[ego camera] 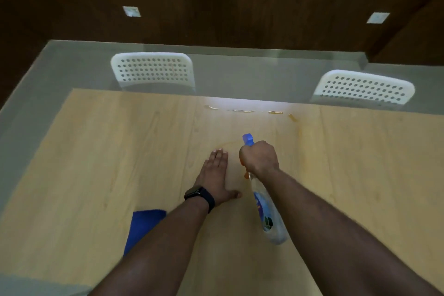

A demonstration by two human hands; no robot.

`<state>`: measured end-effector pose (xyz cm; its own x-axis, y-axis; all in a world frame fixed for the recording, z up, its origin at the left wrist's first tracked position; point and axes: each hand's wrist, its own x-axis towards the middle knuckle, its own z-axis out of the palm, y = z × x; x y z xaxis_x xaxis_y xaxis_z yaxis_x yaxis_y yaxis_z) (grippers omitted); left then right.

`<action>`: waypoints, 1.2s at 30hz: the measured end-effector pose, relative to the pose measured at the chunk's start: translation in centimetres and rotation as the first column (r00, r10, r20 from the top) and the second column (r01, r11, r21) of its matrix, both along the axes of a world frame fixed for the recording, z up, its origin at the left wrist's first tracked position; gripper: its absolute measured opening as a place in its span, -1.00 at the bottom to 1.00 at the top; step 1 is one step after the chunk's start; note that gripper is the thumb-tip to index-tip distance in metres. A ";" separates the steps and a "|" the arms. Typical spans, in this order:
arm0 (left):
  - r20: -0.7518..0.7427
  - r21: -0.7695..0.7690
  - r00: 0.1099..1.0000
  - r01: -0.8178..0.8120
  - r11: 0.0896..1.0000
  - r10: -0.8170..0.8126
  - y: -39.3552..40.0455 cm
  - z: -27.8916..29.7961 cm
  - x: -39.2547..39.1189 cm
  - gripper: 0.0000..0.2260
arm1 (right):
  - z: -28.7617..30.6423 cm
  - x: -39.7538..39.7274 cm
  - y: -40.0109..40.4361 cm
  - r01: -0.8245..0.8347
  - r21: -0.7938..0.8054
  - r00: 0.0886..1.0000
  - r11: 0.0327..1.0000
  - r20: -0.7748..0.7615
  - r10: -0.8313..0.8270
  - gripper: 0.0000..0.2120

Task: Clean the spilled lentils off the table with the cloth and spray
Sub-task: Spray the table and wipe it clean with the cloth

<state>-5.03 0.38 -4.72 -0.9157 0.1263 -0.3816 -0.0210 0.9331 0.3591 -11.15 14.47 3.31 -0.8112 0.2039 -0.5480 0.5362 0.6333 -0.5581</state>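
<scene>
Right now the right hand [259, 157] is curled tight round the neck of the spray bottle [266, 204], whose blue nozzle [248, 139] points away from the person toward the far side of the table [96, 151]. What matters is the line from that nozzle to the lentil spill [252, 111]: the residue lies well beyond both hands, as a thin broken streak running left to right near the table's far edge, so its long axis crosses the direction of the spray. The right hand is the nearer of the two to it. Flat on the wood just beside the bottle lies the left hand [217, 175], fingers straight, holding nothing. The blue cloth [144, 223] sits nearer the person, partly hidden under the left forearm and untouched. Judging from this, covering the streak calls for sweeping the nozzle sideways along it, and the cloth must afterwards travel the full reach forward.
</scene>
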 end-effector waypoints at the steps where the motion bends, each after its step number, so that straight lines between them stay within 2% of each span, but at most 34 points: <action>1: 0.000 -0.001 1.000 0.014 1.000 -0.014 0.8 0.0 -0.7 0.23 | -0.1 -0.3 1.1 0.027 0.011 1.000 1.000 -0.001 -0.027 -0.80; 6: 0.013 -0.029 0.999 0.053 0.998 -0.053 3.2 -0.1 -2.3 0.24 | -0.3 -0.5 6.5 0.179 0.043 0.983 0.983 0.044 -0.181 -0.82; 9: 0.012 -0.039 0.999 0.035 0.999 -0.034 3.3 0.0 -2.0 0.24 | -0.3 0.9 7.9 0.181 0.063 0.980 0.981 0.076 -0.186 -0.83; 13: 0.019 -0.063 1.000 -0.009 0.998 0.010 3.1 0.1 -0.2 0.26 | 0.4 4.0 6.7 0.077 -0.010 0.981 0.997 0.180 -0.074 -0.83; 18: 0.041 -0.065 0.998 -0.040 0.997 0.042 3.0 0.2 4.1 0.31 | 0.2 9.5 4.4 -0.128 -0.035 0.965 0.991 0.225 0.132 -0.85; 20: 0.042 -0.050 0.998 -0.040 0.998 0.042 3.3 0.3 5.7 0.31 | 0.0 11.6 4.1 -0.140 -0.082 0.961 0.987 0.230 0.156 -0.87; 23: 0.044 -0.020 0.998 -0.049 0.999 0.050 4.2 0.4 7.8 0.32 | 0.0 14.2 4.9 -0.163 -0.087 0.952 0.983 0.246 0.180 -0.79; 26: 0.034 -0.034 0.998 -0.049 0.998 0.050 5.2 0.3 9.6 0.36 | 0.4 16.0 6.9 -0.159 -0.068 0.945 0.985 0.279 0.171 -0.83; 31: 0.040 -0.036 0.999 -0.024 0.999 0.026 7.5 0.5 11.8 0.37 | 0.3 17.9 11.3 0.022 -0.013 0.987 1.000 0.162 -0.020 -0.81; 34: 0.031 -0.040 1.000 0.000 0.999 0.001 8.9 0.6 12.1 0.34 | 0.3 17.5 13.3 0.128 -0.012 0.987 0.992 0.100 -0.126 -0.71; 36: 0.025 -0.035 1.000 0.016 0.999 -0.015 9.8 0.7 12.2 0.32 | 0.6 17.2 14.5 0.213 -0.023 0.975 0.977 0.071 -0.211 -0.73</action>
<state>7.16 10.18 -3.97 -0.9039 0.1265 -0.4085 -0.0151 0.9452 0.3260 6.08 28.96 3.94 -0.7119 0.3498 -0.6090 0.6938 0.4846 -0.5327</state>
